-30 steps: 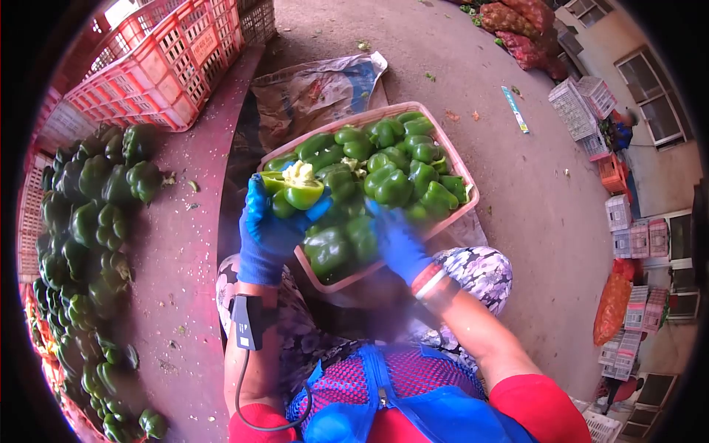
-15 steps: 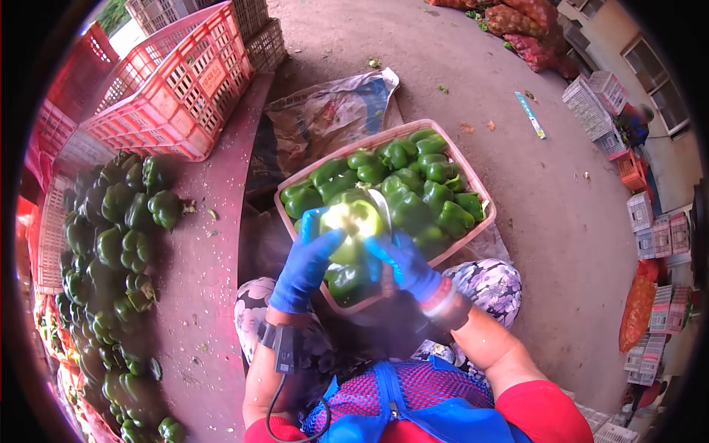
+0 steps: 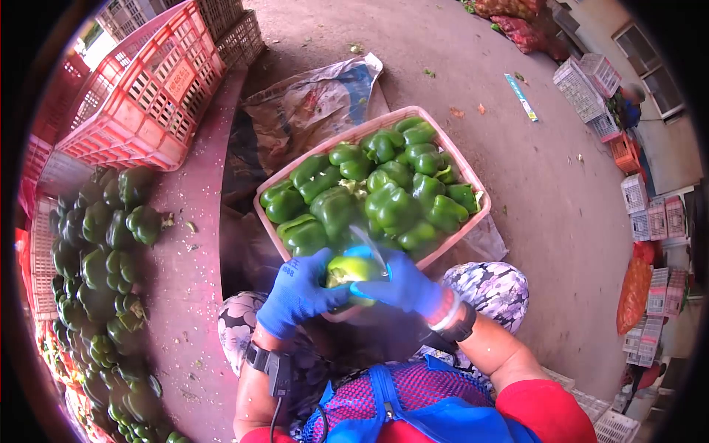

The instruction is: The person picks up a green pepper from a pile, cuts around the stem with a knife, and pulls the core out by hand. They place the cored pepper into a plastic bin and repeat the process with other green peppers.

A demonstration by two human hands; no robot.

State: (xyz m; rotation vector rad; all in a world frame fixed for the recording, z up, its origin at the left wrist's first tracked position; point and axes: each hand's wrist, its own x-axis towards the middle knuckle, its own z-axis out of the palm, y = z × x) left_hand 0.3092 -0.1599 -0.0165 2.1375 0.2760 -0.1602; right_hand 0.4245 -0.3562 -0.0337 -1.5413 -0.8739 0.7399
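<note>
In a blue glove, my left hand (image 3: 297,290) wraps round the near side of a green bell pepper (image 3: 353,270). The pepper shows a pale, light-green face and is held just over the near edge of a pink crate (image 3: 473,221). My right hand (image 3: 408,284), gloved in blue as well, is closed on a knife (image 3: 368,242) whose thin, pale blade sticks out beyond the fingers; its handle is hidden. The right thumb reaches across to the pepper. Packed in the crate are several green peppers (image 3: 391,207).
A heap of green peppers (image 3: 100,284) lies on the reddish surface (image 3: 188,295) at left, below a large pink crate (image 3: 148,96). A crumpled sack (image 3: 303,111) lies behind the packed crate. Stacked crates (image 3: 583,88) and another person (image 3: 631,103) are at far right.
Both hands have drawn the pepper back toward my body and lower. Its pale face has turned away from the camera. The view has shifted slightly.
</note>
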